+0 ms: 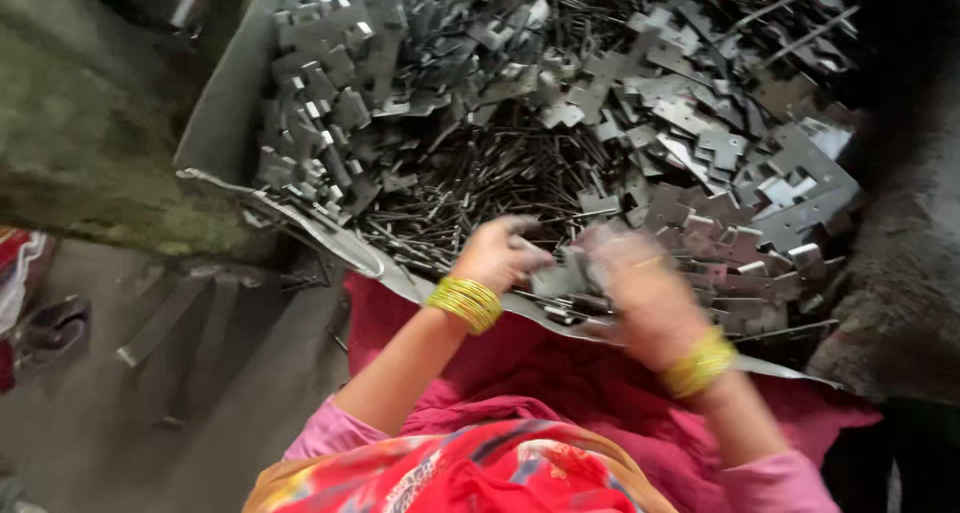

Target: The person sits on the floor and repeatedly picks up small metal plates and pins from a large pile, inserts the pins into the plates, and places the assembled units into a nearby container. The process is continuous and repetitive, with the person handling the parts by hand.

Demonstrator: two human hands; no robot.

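With my left hand (497, 255) and right hand (640, 283) both pinched on a small grey stamped-metal plate (565, 273) just above the dented sheet-metal tray's near rim (330, 238), I'd judge steady, aligned fingers matter most.

light: pretty dim overall, soft daylight, no hard beam
glare: pale shine on the flat metal plates (790, 188) toward the pile's right side
shadows: top right corner and right edge go nearly black
blur: both hands smeared by motion, right hand (640, 288) worse than left hand (500, 253)
focus: floor (150, 393) at left is mushy, thin rods (480, 183) run together
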